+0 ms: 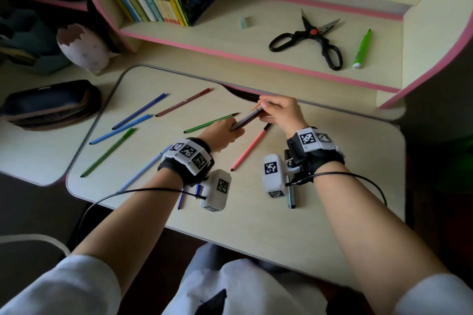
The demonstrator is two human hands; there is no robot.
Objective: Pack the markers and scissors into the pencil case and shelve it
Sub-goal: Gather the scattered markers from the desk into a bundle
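Well, early days on this one. Far left, the pencil case (51,103) lies on the counter (256,225), well apart from the action, and nothing is visibly in it (whether its zip is open I cannot tell from this angle).

Moving right, loose markers lie scattered about. A dark blue marker (139,111), a light blue marker (120,130) and a green marker (107,152) form a rough fan. A dark red marker (183,102) lies beyond them, and a pale blue marker (139,176) is half hidden under the left wrist.

Centre stage now: the left hand (225,133) is curled around the lower end of a small bundle of markers (247,119). The right hand (281,114) pinches its upper end, so both hands are on the same bundle. A thin green marker (210,120) and a pink marker (249,147) lie just beside them, not yet collected.

Up on the shelf (230,41) to the right, the scissors (311,38) sit with blades apart, a fat green marker (362,48) beside them, both untouched.

My read: gathering is under way and packing has not begun. The scissors, the shelf marker, closing the case and shelving it all remain.
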